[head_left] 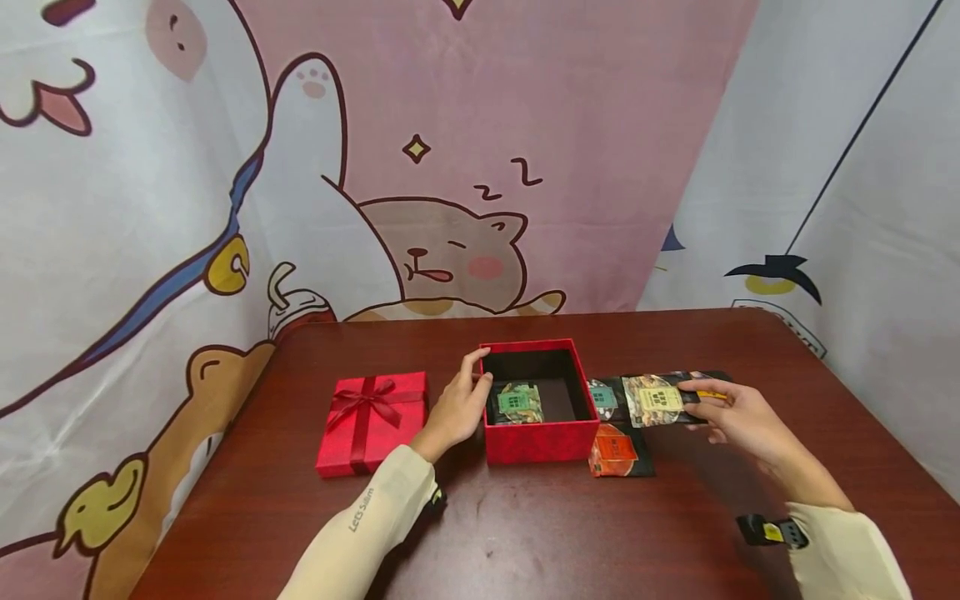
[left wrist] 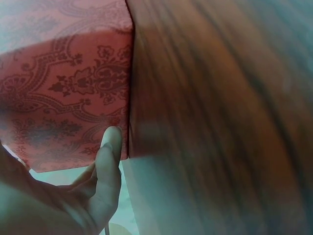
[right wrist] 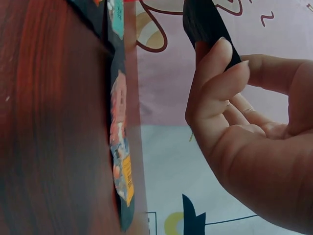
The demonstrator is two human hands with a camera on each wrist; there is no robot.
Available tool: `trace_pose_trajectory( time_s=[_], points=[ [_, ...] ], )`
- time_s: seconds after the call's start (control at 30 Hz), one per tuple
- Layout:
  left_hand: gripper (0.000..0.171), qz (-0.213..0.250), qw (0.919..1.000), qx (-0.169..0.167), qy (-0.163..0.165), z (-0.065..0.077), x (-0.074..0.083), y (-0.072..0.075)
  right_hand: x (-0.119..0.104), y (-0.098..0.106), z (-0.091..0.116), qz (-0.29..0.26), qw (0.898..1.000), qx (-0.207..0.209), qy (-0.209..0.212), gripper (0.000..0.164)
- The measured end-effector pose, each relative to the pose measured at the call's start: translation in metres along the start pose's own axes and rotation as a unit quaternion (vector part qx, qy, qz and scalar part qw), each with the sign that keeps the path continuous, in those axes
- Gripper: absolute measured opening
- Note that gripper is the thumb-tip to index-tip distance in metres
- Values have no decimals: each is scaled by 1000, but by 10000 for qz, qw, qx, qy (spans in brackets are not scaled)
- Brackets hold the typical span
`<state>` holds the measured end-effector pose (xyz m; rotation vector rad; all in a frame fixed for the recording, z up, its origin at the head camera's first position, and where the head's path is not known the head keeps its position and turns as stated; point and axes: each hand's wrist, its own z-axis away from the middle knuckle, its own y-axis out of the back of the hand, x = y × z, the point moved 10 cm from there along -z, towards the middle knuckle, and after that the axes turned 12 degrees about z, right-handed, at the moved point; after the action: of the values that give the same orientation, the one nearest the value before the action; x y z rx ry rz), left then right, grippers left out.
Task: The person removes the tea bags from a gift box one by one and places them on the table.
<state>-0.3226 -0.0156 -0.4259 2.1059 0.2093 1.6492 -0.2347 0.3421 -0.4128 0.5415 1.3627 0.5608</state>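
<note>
In the head view, a patterned red gift box [head_left: 540, 443] stands without a lid. Inside its left part lies a small black sachet with a green label [head_left: 514, 403]. My left hand [head_left: 457, 408] holds the box at its back left corner; in the left wrist view a fingertip [left wrist: 112, 136] touches the outer wall. To the right of the box, my right hand [head_left: 738, 421] pinches a black sachet with a pale yellow label [head_left: 657, 400]. The right wrist view shows the dark back of that sachet [right wrist: 203, 22], lifted off the table between thumb and fingers.
Left of the box sits a red lid [head_left: 401, 417] with a ribbon bow. A teal-labelled sachet [head_left: 603, 397] and an orange-labelled one [head_left: 617, 450] lie just right of the box. Another sachet with an orange-yellow label [right wrist: 127, 178] lies below my right hand. A cartoon-printed cloth [head_left: 585, 167] hangs behind.
</note>
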Motion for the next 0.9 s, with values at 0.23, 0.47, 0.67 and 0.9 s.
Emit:
trace_pose_trajectory(
  time_s=[0.23,0.47,0.67,0.9],
  points=[
    [45,-2,10000,-10,11,1,2,1,8,1,1,32,10000,-9,-69,51],
    [45,-10,10000,-7,14,1,1,0,14,-1,1,136,9997,-93,-176,52],
    [45,-27,10000,23,-15,1,1,0,23,-2,1,166,9993,-151,-303,51],
    [45,-41,10000,27,-6,0,0,0,28,-3,0,197,9988,-280,-354,49]
  ],
)
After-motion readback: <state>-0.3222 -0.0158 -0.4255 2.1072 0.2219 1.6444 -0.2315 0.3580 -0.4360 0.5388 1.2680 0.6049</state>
